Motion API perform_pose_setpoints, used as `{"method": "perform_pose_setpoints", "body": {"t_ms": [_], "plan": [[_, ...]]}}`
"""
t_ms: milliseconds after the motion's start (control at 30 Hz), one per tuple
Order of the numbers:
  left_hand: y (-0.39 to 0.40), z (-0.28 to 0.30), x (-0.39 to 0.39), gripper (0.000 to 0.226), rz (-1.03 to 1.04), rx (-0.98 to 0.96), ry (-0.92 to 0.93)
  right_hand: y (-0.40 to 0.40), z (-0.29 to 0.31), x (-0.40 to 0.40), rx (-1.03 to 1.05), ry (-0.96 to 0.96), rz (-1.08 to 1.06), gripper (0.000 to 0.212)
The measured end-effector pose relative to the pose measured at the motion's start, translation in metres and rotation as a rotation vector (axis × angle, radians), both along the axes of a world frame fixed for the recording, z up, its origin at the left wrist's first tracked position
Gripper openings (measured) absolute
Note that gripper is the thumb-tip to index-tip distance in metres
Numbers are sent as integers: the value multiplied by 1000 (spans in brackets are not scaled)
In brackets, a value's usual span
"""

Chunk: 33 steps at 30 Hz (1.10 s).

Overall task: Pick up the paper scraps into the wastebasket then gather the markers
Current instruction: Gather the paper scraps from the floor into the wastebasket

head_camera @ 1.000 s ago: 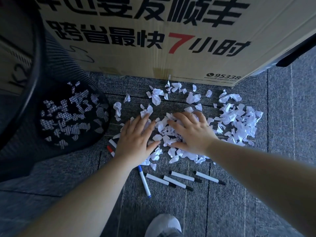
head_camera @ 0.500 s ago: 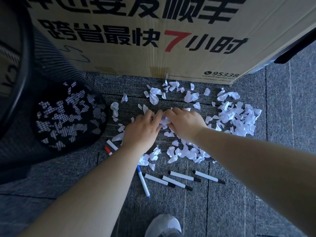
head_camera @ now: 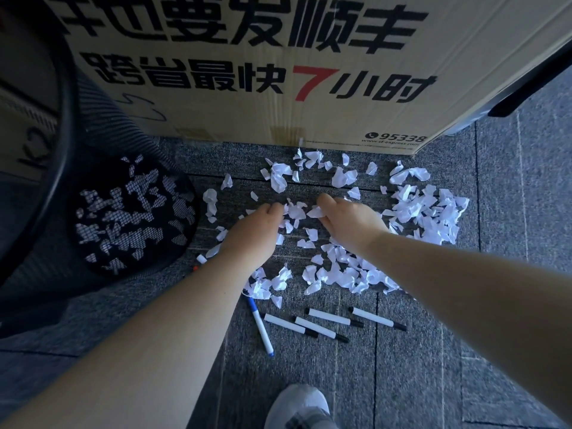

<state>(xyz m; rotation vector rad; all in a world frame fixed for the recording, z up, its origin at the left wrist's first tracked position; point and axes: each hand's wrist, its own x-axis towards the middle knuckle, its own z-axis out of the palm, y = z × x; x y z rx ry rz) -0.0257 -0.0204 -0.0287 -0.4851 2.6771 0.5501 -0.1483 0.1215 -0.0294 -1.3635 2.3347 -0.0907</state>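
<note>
A grey-white shoe toe (head_camera: 297,407) sits nearest on the grey carpet tiles (head_camera: 433,382). Beyond it lie 4 white markers with black caps (head_camera: 329,317) and 1 white marker with a blue cap (head_camera: 260,326). Torn white paper scraps (head_camera: 427,209) litter the carpet past them. The left hand (head_camera: 253,233) and right hand (head_camera: 346,221), fingers curled, each clutch scraps from the pile between them. The black mesh wastebasket (head_camera: 133,218), left of the hands, already holds scraps. A printed brown cardboard box (head_camera: 247,72) stands farthest.
</note>
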Motion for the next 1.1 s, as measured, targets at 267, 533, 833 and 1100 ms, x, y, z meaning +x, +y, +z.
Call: {"method": "perform_pose_setpoints", "body": {"t_ms": [267, 533, 833, 1100], "plan": [[-5, 54, -3, 20, -35, 20, 5, -7, 49, -9, 56, -20, -47, 27], [-17, 137, -26, 23, -9, -57, 147, -7, 128, -20, 48, -61, -155, 21], [-43, 238, -30, 23, 77, -154, 212, -37, 220, -17, -3, 11, -129, 20], [-92, 278, 23, 26, 319, -127, 391, -103, 261, 13, -278, -50, -74, 23]]}}
